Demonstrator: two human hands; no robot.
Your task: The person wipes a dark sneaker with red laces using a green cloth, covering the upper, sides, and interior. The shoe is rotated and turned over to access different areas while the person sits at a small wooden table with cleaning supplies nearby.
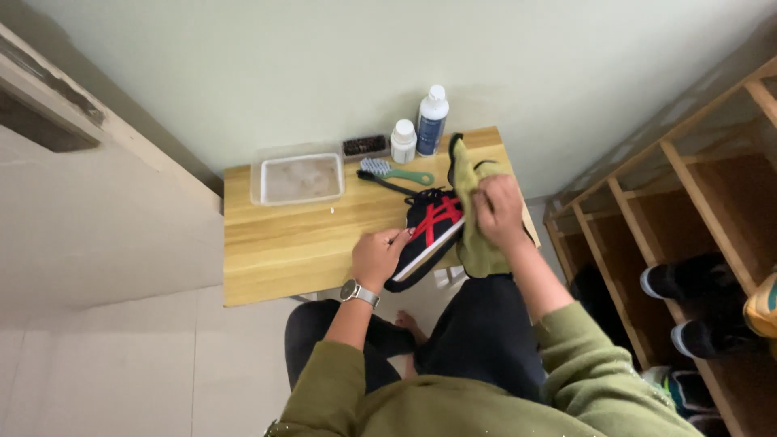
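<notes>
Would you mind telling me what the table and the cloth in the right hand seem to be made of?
The table looks like pale wood or wood laminate, with visible grain and a smooth matte finish. The cloth in the right hand seems soft olive fabric, possibly microfibre, hanging in limp folds.

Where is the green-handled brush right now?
In the head view, the green-handled brush lies at the back of the wooden table, between the clear tray and the black shoe.

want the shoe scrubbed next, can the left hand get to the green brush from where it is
Probably yes. The left hand holds the shoe at the table's near edge, and the green brush lies further back, beside the tray. Bare tabletop lies between them, but the hand would have to let go of the shoe.
</notes>
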